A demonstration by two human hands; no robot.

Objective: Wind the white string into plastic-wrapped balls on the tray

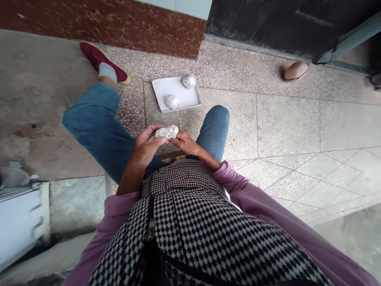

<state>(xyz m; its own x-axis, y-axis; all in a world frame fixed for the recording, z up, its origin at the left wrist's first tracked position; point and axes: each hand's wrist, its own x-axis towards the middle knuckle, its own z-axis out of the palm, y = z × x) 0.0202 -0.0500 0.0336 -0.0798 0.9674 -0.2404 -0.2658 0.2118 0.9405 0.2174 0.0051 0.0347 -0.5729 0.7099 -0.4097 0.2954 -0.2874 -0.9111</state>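
Note:
I sit above a tiled floor, knees apart. Both hands meet over my lap around a small foil-wrapped lump [167,132]. My left hand [147,145] curls its fingers onto the lump's left end. My right hand [184,142] pinches its right end. On the floor ahead lies a white rectangular tray [163,88]. It carries two foil-wrapped balls, one near its front [172,101] and one at its far right corner [189,81].
My left leg in blue jeans stretches out to a dark red shoe [102,60]. A tan shoe [295,71] lies by the dark door at the back right. A red-brown speckled wall base runs along the back. A white box [20,218] stands at the left edge.

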